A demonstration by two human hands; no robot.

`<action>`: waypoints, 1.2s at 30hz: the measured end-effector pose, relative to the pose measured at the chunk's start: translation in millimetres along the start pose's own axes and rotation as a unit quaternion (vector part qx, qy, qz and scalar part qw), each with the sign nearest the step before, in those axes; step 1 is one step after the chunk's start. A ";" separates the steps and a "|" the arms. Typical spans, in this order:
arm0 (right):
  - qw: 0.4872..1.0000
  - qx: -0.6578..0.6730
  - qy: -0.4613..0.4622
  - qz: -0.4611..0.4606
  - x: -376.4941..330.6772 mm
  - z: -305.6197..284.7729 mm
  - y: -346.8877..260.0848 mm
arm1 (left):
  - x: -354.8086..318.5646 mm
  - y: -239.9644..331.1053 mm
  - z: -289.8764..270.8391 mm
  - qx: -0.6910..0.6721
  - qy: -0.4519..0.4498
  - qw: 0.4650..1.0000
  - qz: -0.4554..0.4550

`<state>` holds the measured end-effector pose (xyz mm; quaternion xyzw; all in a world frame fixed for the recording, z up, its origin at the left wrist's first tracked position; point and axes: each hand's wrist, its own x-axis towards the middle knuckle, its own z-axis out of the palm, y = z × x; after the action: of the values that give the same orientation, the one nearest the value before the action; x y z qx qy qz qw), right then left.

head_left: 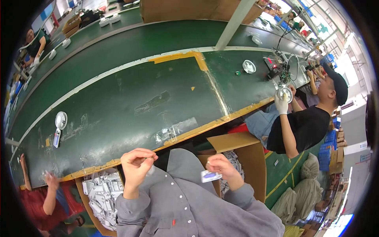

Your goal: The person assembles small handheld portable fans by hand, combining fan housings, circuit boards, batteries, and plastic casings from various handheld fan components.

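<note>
My right hand [224, 170] is closed around one end of a small flat white piece with a blue-purple patch [211, 176], held above my lap, to the right of my shirt buttons. My left hand [137, 168] is raised at the table's front edge, thumb and fingers pinched together; anything between them is too small to make out. On the table at left lies a small white handheld fan [60, 120], its handle [57, 139] carrying a blue-and-white patch. Neither hand touches the table.
An open carton of white plastic parts [103, 197] stands at my left, another carton [252, 166] at my right. The green worktable [118, 102] has a taped yellow edge. A gloved co-worker [312, 122] holds a fan part at right; a red-sleeved person [39, 209] sits at left.
</note>
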<state>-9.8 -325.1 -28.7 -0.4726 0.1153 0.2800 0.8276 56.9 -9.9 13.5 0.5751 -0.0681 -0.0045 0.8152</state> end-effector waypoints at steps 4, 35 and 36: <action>0.956 -0.220 0.186 0.045 -43.2 -111.0 36.3 | 3.4 8.2 -10.5 0.073 0.012 0.996 0.052; 0.744 -0.550 0.017 -0.378 38.8 90.7 -0.9 | -6.2 10.0 65.7 0.451 -0.201 0.837 0.236; 0.742 -0.557 0.008 -0.373 38.4 90.5 -1.6 | -6.1 8.8 65.6 0.455 -0.203 0.832 0.246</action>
<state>15.8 -235.5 2.6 -0.8569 -0.2402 -0.0409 0.4542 42.5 -67.9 42.7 0.8312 -0.3655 0.1116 0.4039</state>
